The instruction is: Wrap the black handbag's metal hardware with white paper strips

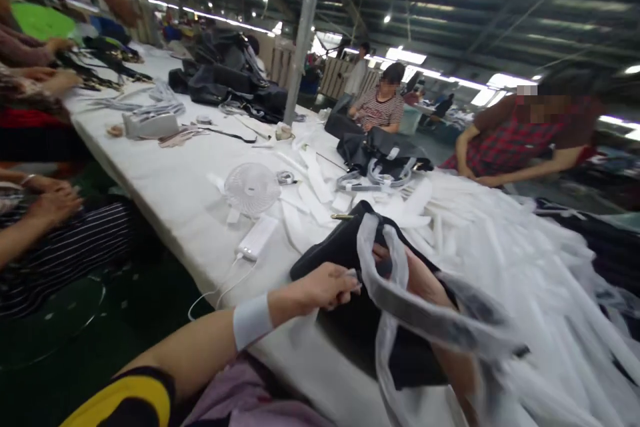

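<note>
Pinching one grey piece (353, 274): left hand (331, 286) — right hand (421, 272) on one black bag (327, 247), hold unclear.

Left fingers (344, 286) curled tight; right hand (421, 275) partly hidden.

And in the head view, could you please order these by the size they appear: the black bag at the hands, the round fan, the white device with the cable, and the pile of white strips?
Largest to smallest:
1. pile of white strips
2. black bag
3. round fan
4. white device
</note>
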